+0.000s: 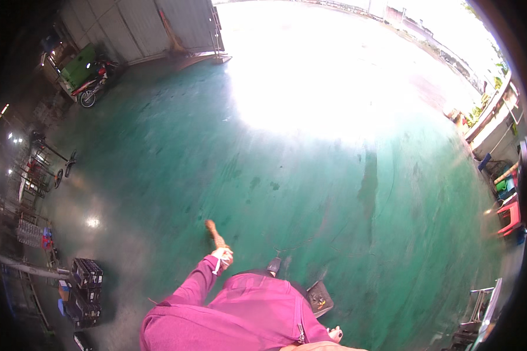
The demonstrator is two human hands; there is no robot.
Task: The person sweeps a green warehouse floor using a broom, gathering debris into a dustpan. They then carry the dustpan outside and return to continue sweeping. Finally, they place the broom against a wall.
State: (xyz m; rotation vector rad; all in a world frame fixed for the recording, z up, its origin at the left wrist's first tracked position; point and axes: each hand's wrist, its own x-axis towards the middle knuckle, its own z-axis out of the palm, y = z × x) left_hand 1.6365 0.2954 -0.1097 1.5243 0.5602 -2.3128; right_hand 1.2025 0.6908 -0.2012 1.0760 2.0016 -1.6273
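My left hand (223, 255), below a maroon sleeve with a white band at the wrist, is closed round a slim brown elongated thing (215, 234). It points forward and left over the floor and ends in a rounder tip; its exact kind is unclear. Low on my right side, my right hand (335, 334) shows only partly, its fingers curled. Just ahead of that hand is a dark, square-edged pan (316, 290) with small yellowish and dark bits in it. Whether the hand grips the pan's handle is hidden. One dark shoe (273, 265) shows in front of my body.
Green floor (287, 193) with cracks and dark stains spreads ahead to a glaring doorway. Stacked black crates (86, 289) stand at the left. A motorcycle (93, 85) is parked at the far left; a red plastic stool (509, 218) and a metal frame (486, 307) line the right.
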